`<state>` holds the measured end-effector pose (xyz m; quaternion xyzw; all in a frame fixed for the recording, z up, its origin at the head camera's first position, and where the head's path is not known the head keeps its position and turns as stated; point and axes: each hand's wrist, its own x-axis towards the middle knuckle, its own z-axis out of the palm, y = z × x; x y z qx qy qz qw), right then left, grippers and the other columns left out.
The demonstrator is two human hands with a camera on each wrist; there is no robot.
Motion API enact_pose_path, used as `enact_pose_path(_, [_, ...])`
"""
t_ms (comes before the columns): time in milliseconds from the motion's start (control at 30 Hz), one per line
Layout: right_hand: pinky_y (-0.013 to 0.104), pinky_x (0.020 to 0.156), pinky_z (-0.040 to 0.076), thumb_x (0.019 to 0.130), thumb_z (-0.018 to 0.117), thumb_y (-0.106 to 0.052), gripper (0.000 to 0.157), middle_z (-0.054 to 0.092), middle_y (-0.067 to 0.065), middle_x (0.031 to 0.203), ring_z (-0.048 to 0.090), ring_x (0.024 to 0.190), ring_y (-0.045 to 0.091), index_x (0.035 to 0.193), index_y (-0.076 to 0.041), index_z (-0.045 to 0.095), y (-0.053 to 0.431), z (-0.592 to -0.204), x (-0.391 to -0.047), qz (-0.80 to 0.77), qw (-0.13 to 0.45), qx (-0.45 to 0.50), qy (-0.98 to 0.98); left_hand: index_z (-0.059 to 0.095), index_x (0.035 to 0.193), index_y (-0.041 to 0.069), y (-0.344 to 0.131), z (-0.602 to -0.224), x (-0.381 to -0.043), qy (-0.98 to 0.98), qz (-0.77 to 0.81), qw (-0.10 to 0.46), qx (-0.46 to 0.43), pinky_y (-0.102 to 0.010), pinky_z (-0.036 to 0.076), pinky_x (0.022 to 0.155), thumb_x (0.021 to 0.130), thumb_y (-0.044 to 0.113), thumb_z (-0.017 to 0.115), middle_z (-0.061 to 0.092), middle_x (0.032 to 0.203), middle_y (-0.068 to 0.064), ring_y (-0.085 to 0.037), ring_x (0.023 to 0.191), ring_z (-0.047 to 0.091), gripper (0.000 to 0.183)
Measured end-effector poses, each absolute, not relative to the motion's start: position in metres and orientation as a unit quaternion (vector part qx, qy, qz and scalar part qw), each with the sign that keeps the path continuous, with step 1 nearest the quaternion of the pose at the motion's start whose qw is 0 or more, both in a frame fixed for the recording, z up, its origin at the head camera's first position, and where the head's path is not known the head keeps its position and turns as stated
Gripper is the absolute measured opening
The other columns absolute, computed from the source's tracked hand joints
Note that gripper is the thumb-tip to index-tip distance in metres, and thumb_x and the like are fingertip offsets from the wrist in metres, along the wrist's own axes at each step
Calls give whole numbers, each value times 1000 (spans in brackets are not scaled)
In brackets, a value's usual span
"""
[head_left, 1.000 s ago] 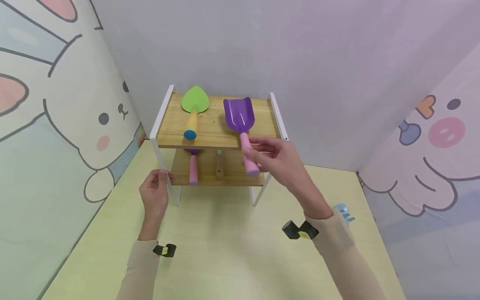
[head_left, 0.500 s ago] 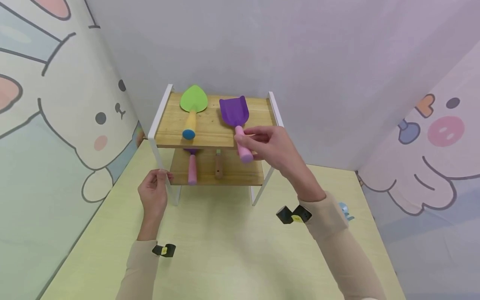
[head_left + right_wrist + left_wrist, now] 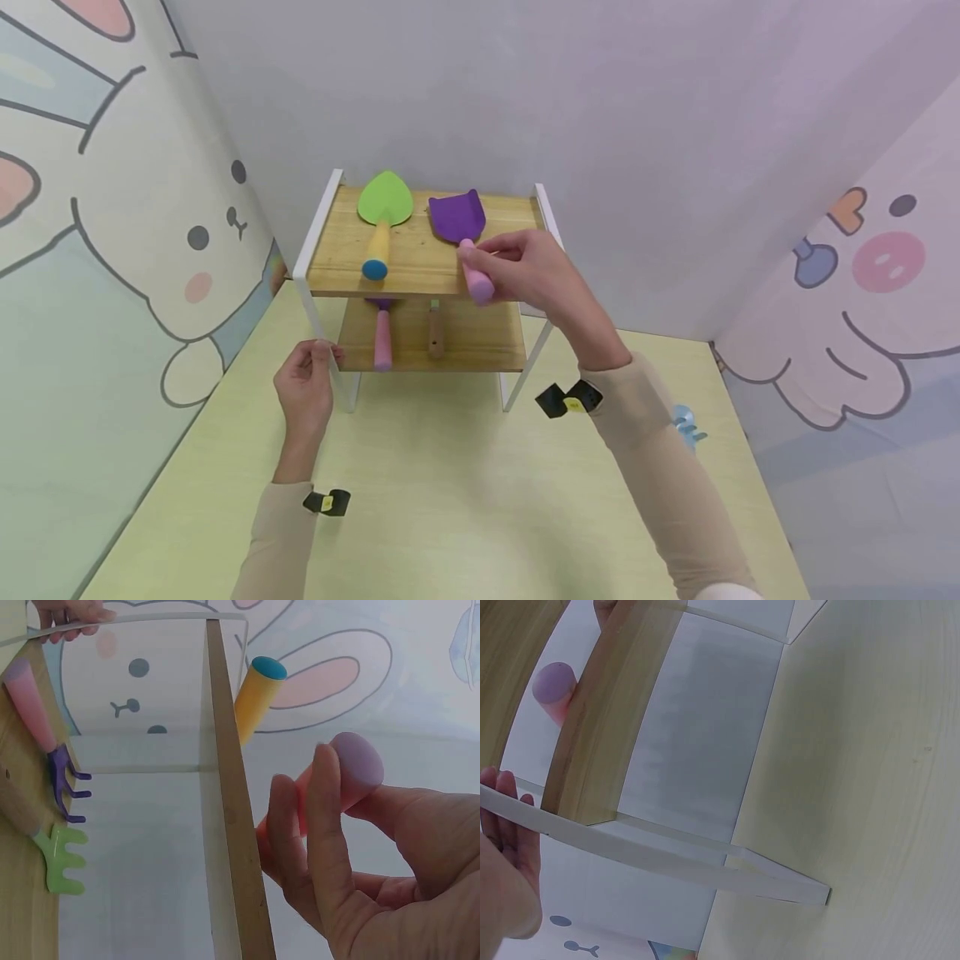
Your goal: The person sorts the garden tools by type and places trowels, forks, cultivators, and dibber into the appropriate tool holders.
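Observation:
My right hand (image 3: 521, 262) grips the pink handle of a purple toy shovel (image 3: 457, 218) at the upper board of a small two-tier shelf (image 3: 420, 258). The blade is over that board; I cannot tell whether it touches. The handle sticks out past the front edge. To its left lies a green trowel (image 3: 386, 200) with a yellow, blue-ended handle. My left hand (image 3: 306, 379) pinches the shelf's white left front post (image 3: 630, 859) between thumb and fingers. On the lower board are a purple rake (image 3: 58, 780) with a pink handle and a green rake (image 3: 60, 862) with a wooden handle.
A light blue toothed thing (image 3: 686, 425) lies on the pale yellow tabletop (image 3: 450, 500) at the right, partly behind the right sleeve. Cartoon-printed cloth walls (image 3: 480, 92) enclose the back and both sides.
My right hand has carried the shovel forward and left, farther over the upper board, and the blade looks flatter. The left hand keeps its hold on the post.

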<state>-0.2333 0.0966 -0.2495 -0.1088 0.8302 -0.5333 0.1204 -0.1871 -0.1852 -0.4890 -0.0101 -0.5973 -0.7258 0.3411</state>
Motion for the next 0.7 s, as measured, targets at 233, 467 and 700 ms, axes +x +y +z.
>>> enact_pose_path(233, [34,70,63,98,72,-31,36,73,14,99,70,75,19,117,0,73,87,-253,-244,-551,112,-111,819,55,93,-25,-184,-487,-186,-595,-728,342,-11,-18,56,73,104,-1,57,71,80,2,-9,73,69,27])
enact_pose_path(467, [34,68,62,99,70,-36,39,73,12,100,70,68,21,118,-2,72,80,-256,-251,-524,89,-121,838,55,93,-26,-183,-487,-185,-589,-733,340,-9,-18,56,74,104,1,57,71,80,1,-10,74,69,29])
enact_pose_path(700, [31,65,61,100,68,-38,38,72,8,105,70,69,19,119,-5,72,74,-259,-254,-485,57,-138,862,54,93,-26,-183,-486,-185,-588,-736,337,-4,-18,56,74,104,1,57,71,80,2,-9,74,69,29])
